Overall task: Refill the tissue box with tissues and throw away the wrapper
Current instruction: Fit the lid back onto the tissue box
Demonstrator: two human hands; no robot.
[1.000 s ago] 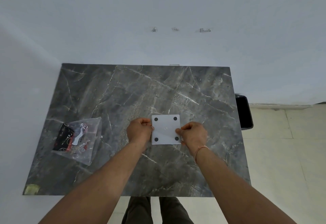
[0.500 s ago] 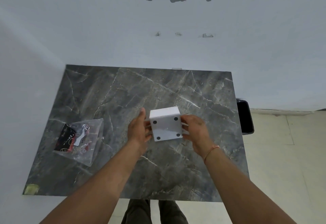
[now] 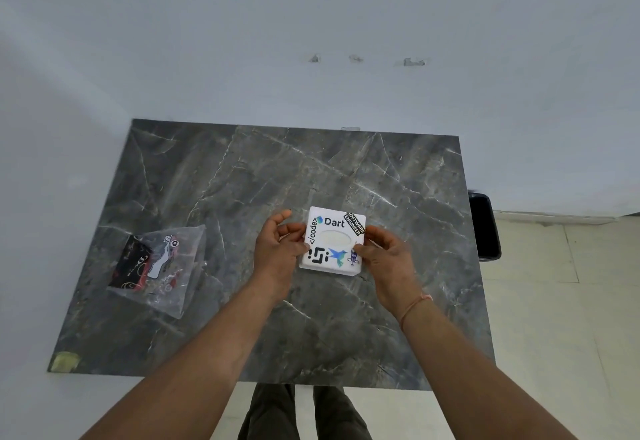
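The left hand (image 3: 278,249) grips the left side of the tissue box (image 3: 333,240), thumb at its near edge, fingers curled loosely beside it; the right hand (image 3: 384,252) clasps the right side, fingertips on the sticker-covered top; the white box sits between them at the middle of the grey marbled desk (image 3: 242,180), its oval slot facing up; well off to the left lies the clear wrapper (image 3: 157,263) with red and black print; a black bin (image 3: 485,226) stands beyond the desk's right edge.

Both hands' fingers (image 3: 372,236) gripping stickered tissue box (image 3: 333,240), wrapper (image 3: 157,266) lying left
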